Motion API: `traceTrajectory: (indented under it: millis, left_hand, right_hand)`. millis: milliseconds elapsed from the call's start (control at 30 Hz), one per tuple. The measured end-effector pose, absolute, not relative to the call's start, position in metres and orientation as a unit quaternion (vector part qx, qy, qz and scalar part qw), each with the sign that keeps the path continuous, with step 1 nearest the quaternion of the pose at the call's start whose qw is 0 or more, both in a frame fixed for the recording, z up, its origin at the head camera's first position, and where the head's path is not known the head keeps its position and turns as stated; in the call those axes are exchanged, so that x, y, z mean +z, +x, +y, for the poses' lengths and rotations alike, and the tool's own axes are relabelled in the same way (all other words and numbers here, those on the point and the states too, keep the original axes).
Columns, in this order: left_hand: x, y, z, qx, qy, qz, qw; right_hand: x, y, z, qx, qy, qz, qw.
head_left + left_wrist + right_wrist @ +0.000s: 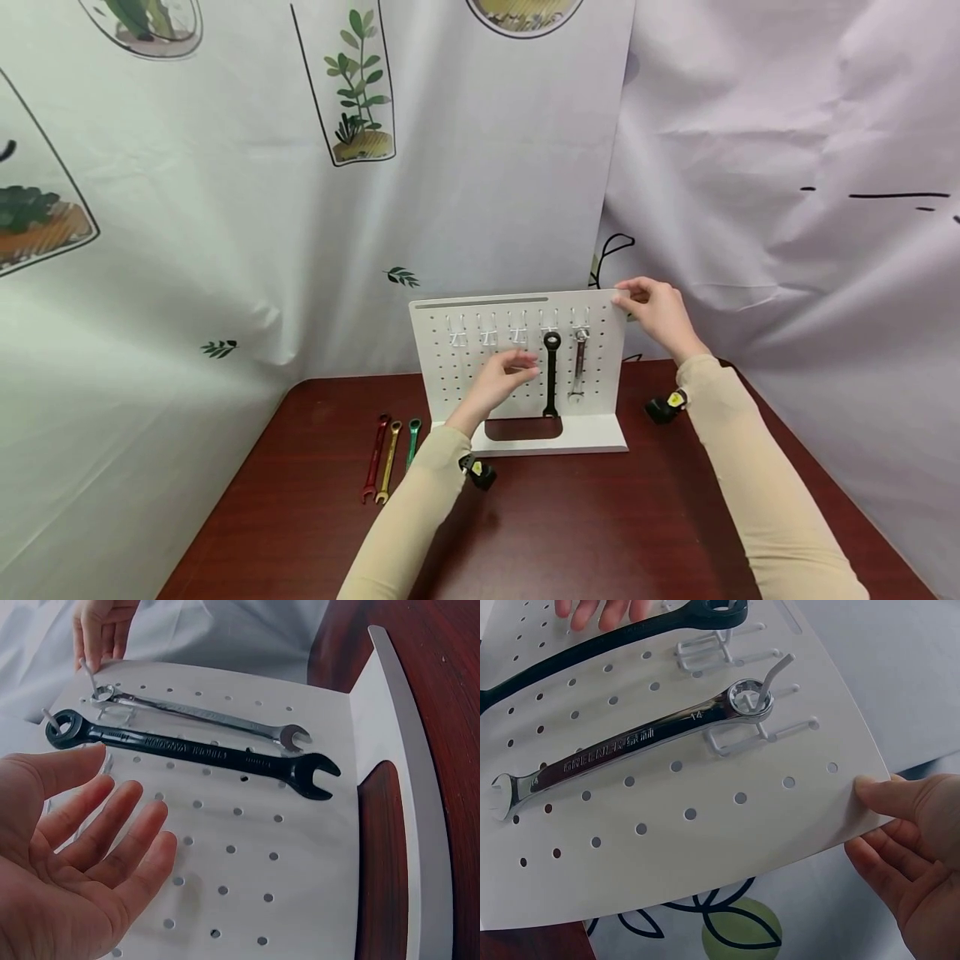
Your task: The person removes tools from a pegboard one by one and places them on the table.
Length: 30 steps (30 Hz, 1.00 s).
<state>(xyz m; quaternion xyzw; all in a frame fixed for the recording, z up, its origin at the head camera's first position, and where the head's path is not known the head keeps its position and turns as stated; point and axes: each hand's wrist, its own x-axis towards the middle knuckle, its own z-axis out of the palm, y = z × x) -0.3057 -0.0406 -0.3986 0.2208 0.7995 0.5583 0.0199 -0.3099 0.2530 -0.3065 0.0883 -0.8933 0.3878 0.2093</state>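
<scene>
White printed curtain [487,183] is hanging behind a dark red-brown table [570,525]; white pegboard [606,354] is standing on it on its own foot.

Hook status: silver wrench [580,362] is hanging by its ring end on the far-right hook, jaw end down. Black wrench [551,379] is hanging the same way on the next hook to its left. Three more hooks [489,338] are sitting further left, no wrench showing on them. Red wrench [376,458], gold wrench [389,467] and green wrench [413,435] are lying side by side on the table left of the board, the green one partly hidden by the left sleeve [420,500].

Right hand [660,315] is pinching the board's upper right corner, thumb on the front face, fingers behind. Left hand [495,383] is hovering just beside the black wrench, thumb and fingers apart and loosely curved, holding nothing. It doesn't look to be touching the wrench.

My read: they're loading wrenches onto hooks, probably between pieces with two of five up. One still can't rule out unloading. If loading, next move is calling for the left hand to go over to the table trio, pinch one and line its ring up with the next hook, right hand bracing the board against tipping.
</scene>
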Motion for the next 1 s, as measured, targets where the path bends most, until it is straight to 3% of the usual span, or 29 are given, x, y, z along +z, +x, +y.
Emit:
traceTrajectory:
  millis: [1000]
  left_hand:
    - [-0.414, -0.306, -0.003, 0.573, 0.219, 0.789, 0.039]
  right_hand:
    - [-0.308, -0.312, 0.255, 0.386, 0.089, -0.893, 0.215]
